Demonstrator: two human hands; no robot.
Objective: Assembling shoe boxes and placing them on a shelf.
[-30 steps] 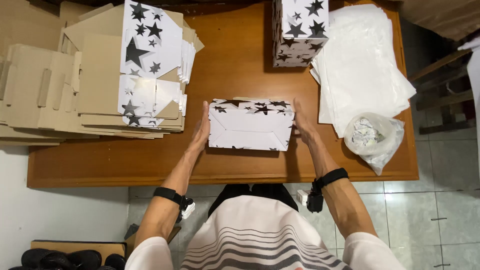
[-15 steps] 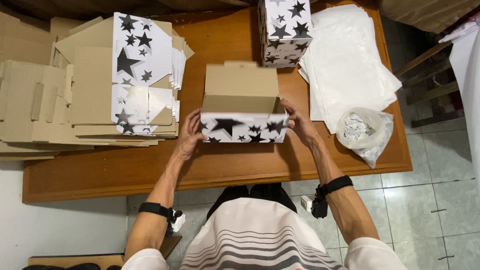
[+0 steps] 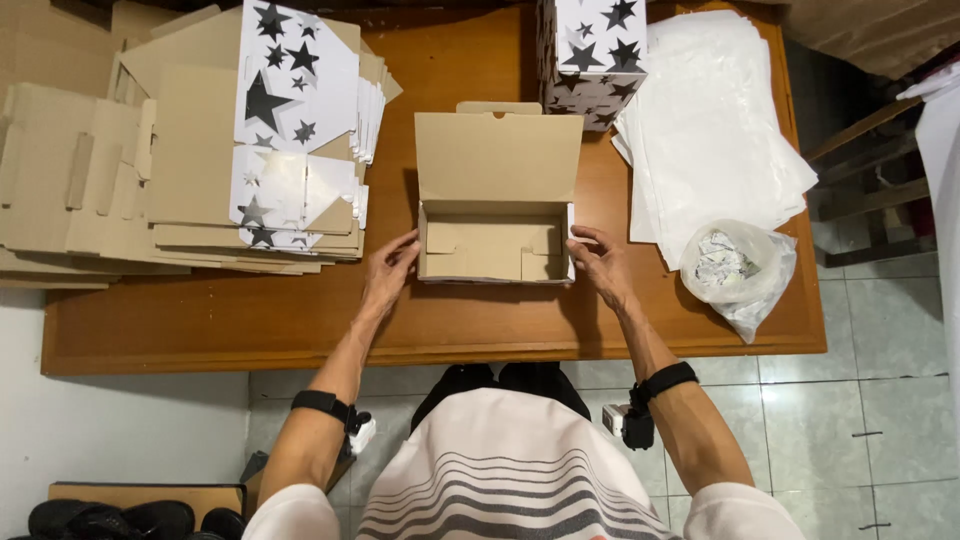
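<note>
Two hands, left hand (image 3: 388, 268), right hand (image 3: 598, 262), flanking open brown box (image 3: 494, 212)

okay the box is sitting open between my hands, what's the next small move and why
Probably reach the right hand to the white paper stack and take a sheet: the open box looks empty, its lid is up, and both hands only rest at its sides.

Open brown cardboard box (image 3: 495, 235) with raised lid at the counter's (image 3: 300, 325) near-middle, left hand (image 3: 388, 272) touching its left wall and right hand (image 3: 600, 265) its right wall, flat box blanks (image 3: 180, 170) stacked toward the left edge, white paper sheets (image 3: 710, 130) and a plastic bag (image 3: 738, 268) toward the right edge.
</note>
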